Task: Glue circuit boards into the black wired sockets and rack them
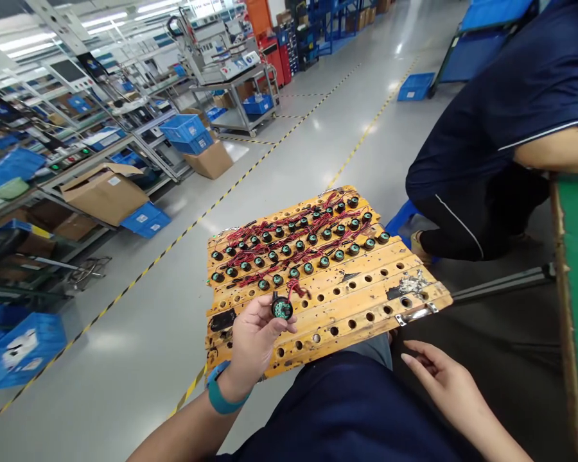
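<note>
Left hand (254, 333) holds black-rimmed green circuit disc (282, 309).

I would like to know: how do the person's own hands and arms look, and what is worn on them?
Both hands are without gloves. Beside the left hand sits a teal wristband; the right hand shows none. Forearms are uncovered, no sleeves visible.

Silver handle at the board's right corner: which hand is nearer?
Right: the right hand is below the silver handle in the picture; the left hand is well leftward.
</note>
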Tool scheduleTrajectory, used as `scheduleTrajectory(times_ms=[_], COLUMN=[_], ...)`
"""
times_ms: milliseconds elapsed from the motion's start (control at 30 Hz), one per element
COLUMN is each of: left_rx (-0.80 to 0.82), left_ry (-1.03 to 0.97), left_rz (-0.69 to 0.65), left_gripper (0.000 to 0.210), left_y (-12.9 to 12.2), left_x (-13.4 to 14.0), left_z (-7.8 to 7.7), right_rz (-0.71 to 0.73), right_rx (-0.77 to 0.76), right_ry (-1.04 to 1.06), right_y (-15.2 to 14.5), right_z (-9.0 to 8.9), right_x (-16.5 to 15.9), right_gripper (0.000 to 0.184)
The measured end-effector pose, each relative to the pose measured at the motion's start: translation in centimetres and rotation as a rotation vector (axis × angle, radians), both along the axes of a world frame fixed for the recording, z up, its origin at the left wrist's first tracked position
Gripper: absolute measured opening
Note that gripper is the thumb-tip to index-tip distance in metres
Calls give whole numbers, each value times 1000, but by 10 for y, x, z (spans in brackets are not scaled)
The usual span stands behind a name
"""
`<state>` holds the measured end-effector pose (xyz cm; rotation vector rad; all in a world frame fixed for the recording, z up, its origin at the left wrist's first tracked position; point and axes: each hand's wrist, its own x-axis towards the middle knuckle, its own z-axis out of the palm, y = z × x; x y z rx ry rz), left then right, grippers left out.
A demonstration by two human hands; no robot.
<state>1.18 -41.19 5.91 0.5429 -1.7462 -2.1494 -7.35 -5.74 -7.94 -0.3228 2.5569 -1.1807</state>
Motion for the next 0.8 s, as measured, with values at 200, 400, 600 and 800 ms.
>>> scheduleTrajectory(times_ms=[200,400,600,800], left_rx=[3,-97,-53,195], left_ry=[9,-75,-144,-408], left_rz=[-17,-2,-83,-566], left_gripper=[55,58,58,63], left_y=[12,17,27,58], left_x=[-11,-13,-16,-34], left_z=[10,11,13,6], right_rz=[12,39,32,83], right_rx=[-42,-46,-119,-335], right_ry=[23,28,83,345], right_y=[-2,-2,-16,-26], right_z=[1,5,22,104], right_x=[2,3,4,28], right_gripper=[49,46,41,33])
